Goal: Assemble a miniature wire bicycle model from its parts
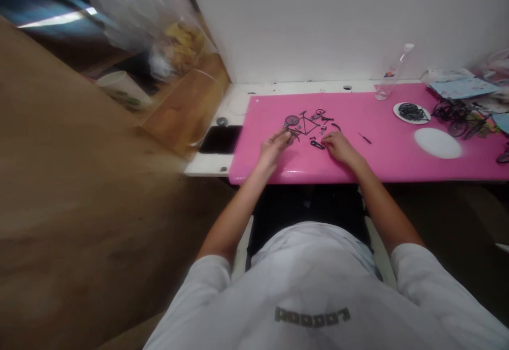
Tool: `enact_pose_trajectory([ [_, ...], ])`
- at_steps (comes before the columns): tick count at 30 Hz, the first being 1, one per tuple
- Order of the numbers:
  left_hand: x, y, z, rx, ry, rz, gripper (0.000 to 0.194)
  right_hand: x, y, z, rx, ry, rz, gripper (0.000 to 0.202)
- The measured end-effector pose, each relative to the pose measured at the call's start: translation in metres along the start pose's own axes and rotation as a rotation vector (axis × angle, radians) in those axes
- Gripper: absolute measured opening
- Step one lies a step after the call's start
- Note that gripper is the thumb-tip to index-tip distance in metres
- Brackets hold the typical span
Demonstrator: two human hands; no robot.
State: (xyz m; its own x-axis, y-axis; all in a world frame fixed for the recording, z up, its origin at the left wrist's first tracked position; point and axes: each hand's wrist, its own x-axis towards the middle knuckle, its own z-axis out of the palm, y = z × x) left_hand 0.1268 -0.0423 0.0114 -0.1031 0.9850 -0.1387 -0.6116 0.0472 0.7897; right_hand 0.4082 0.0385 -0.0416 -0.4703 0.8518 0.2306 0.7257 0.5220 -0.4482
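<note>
On the pink mat, a miniature bicycle frame (pixel 305 123) lies flat with loose black parts around it. A small spoked wheel (pixel 292 120) is at its left end. My left hand (pixel 273 147) is closed, with thumb and fingers pinched on a thin black bicycle part (pixel 294 133) beside the frame. Just right of a black crank-and-chain piece (pixel 317 145), my right hand (pixel 338 146) rests low over the mat, its fingertips drawn together. Whatever it may hold is too small to make out. Handlebar pieces (pixel 326 119) lie above that hand.
A small screwdriver (pixel 365 138) lies right of my hands. Farther right are a white plate (pixel 411 113) of black parts, a white lid-like disc (pixel 438 143), assembled miniature bicycles (pixel 457 116) and a clear bottle (pixel 393 73). A black phone-like slab (pixel 218 139) lies left, beside a wooden box (pixel 189 106).
</note>
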Motion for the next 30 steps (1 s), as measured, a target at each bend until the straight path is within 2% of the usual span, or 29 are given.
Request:
enact_pose_trajectory([
  [6,0.001,0.002,-0.002,0.018,0.011,-0.001,0.035,0.000,0.007,0.008,-0.074,0.099,0.022,0.041],
  [11,0.008,-0.001,-0.006,0.009,0.017,-0.006,0.040,-0.005,0.001,0.011,-0.075,0.189,0.051,0.044],
  [18,0.023,-0.014,-0.016,-0.033,0.073,-0.018,0.048,-0.008,-0.006,0.010,-0.147,0.119,0.056,0.051],
  [21,0.027,-0.018,-0.022,-0.048,0.071,-0.017,0.042,-0.007,-0.004,0.011,-0.155,0.100,0.059,0.052],
  [24,0.029,-0.020,-0.027,-0.045,0.057,-0.027,0.032,-0.005,-0.001,0.013,-0.146,0.115,0.053,0.051],
  [30,0.029,-0.020,-0.033,-0.027,0.038,-0.070,0.034,-0.006,0.002,0.017,-0.156,0.156,0.057,0.051],
])
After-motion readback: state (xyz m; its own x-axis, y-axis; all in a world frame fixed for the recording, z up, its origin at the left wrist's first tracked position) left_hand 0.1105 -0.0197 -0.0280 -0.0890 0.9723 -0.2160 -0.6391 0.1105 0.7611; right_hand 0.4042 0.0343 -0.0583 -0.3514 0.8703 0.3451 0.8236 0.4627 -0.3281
